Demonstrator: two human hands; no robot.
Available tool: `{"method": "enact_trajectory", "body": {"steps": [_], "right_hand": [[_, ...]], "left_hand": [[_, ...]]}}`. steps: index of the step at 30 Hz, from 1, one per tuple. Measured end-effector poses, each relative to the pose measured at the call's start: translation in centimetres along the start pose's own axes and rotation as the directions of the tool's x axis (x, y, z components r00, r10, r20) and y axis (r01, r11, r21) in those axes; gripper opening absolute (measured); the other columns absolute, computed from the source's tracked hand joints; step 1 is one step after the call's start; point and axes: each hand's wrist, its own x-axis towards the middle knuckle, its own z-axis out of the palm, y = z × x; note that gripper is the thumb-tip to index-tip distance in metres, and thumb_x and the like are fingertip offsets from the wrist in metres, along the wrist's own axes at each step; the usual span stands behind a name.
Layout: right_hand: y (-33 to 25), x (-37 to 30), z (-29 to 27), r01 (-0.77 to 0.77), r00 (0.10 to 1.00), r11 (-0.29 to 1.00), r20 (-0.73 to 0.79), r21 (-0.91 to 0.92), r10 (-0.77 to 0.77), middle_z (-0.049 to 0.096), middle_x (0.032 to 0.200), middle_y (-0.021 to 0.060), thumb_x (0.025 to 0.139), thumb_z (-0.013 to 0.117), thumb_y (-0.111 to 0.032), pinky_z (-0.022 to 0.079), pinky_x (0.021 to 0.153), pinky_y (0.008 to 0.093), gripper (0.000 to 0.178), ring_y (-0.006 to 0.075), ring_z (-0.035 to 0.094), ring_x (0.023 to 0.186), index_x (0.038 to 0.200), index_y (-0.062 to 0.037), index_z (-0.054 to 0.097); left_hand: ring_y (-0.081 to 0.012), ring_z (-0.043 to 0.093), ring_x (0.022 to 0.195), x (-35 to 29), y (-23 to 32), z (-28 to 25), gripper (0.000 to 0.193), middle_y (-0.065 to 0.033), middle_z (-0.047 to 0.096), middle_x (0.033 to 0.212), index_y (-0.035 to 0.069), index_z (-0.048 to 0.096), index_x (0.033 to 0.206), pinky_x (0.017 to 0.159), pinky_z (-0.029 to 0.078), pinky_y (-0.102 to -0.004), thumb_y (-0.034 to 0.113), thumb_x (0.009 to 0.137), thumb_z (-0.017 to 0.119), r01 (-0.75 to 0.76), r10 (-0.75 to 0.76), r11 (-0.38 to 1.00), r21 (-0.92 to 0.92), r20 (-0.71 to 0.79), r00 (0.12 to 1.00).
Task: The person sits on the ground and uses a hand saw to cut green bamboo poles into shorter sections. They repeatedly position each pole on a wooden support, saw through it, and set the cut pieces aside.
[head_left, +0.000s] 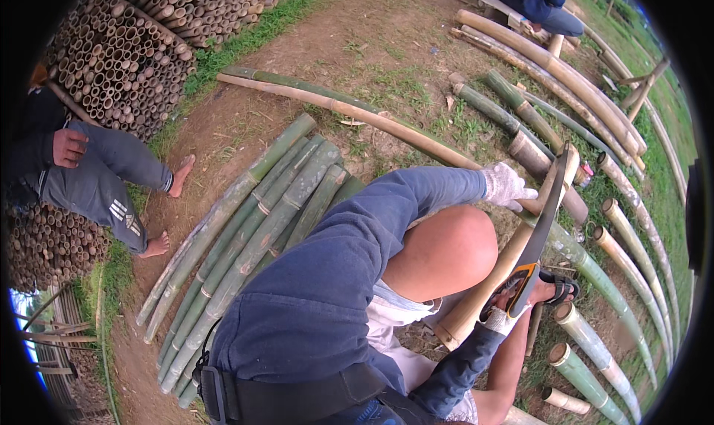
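Note:
My left hand [508,187], in a pale knit glove, is closed on a long bamboo pole [416,139]. A thick tan bamboo log [476,298] lies crosswise by that hand. My right hand [504,306] grips the black and orange handle of a handsaw [529,265]. Its long dark blade slants up and away, passing over the log and the pole in this view. Whether the teeth touch bamboo I cannot tell. My bent bare knee [454,243] is between my arms, and a sandaled foot [558,287] rests beyond the saw handle.
Green bamboo poles [253,239] lie piled at left. Cut bamboo pieces [580,328] spread along the right, with thick tan poles [558,68] farther back. A barefoot person [97,172] sits at far left by stacked bamboo [119,60]; another person [532,5] is at the top.

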Motion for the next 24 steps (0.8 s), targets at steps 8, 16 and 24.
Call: {"method": "enact_trajectory", "body": {"steps": [8, 16, 24], "right_hand": [[1.0, 2.6, 0.6, 0.016, 1.0, 1.0, -0.009, -0.008, -0.016, 0.061, 0.105, -0.0011, 0.1, 0.075, -0.001, 0.053, 0.075, 0.0252, 0.048, 0.0071, 0.06, 0.083, 0.141, -0.0089, 0.052], [1.1, 4.1, 1.3, 0.031, 0.999, 0.999, -0.016, -0.018, -0.032, 0.061, 0.103, -0.0013, 0.1, 0.076, -0.001, 0.053, 0.074, 0.0254, 0.05, 0.0072, 0.059, 0.082, 0.143, -0.0089, 0.052], [0.9, 4.4, 2.1, 0.036, 0.999, 0.999, -0.014, -0.02, -0.036, 0.06, 0.102, -0.0015, 0.099, 0.076, -0.002, 0.053, 0.074, 0.0256, 0.052, 0.0073, 0.058, 0.081, 0.144, -0.009, 0.052]], "left_hand": [[-0.0472, 0.077, 0.085, 0.6, 0.4, -0.4, 0.05, -0.0191, 0.078, 0.095, 0.039, 0.057, 0.145, 0.071, 0.057, -0.0619, 0.037, 0.096, 0.068, -0.034, 0.046, 0.986, -0.164, 0.07, 0.997], [-0.0456, 0.078, 0.092, -0.2, 1.3, -1.3, 0.05, -0.0198, 0.079, 0.101, 0.036, 0.061, 0.143, 0.077, 0.059, -0.0621, 0.026, 0.094, 0.068, -0.006, 0.027, 0.988, -0.154, 0.137, 0.99], [-0.0455, 0.078, 0.089, -1.6, 0.1, -1.4, 0.062, -0.0206, 0.078, 0.095, 0.035, 0.06, 0.148, 0.074, 0.058, -0.061, 0.023, 0.088, 0.073, 0.007, 0.012, 0.992, -0.127, 0.148, 0.989]]}}
